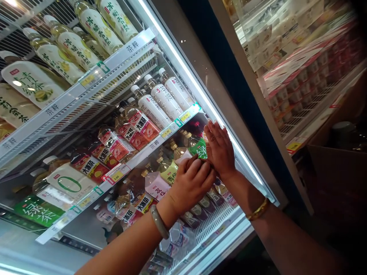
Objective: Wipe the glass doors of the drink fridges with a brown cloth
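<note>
Both hands reach into the right side of a lit drinks cooler. My left hand [194, 179] has its fingers curled, and what they close on, if anything, is hidden. A grey bangle [159, 222] circles that wrist. Touching it or just behind is my right hand [220, 149], fingers stretched out close together, palm turned toward the left. Its wrist carries a gold bracelet [258, 209]. Beside the hands stand a green-labelled tea bottle [198, 147], a yellow-labelled bottle [169, 172] and a pink-labelled bottle [156, 186], partly covered by the left hand.
White-labelled bottles [165, 100] and red-labelled iced tea bottles [143, 128] line the middle shelf, above a price-tag rail [155, 144]. Large pear drink bottles [76, 49] fill the top shelf. A bright light strip [183, 53] edges the cooler. Packed cups [304, 88] sit in another cooler at right.
</note>
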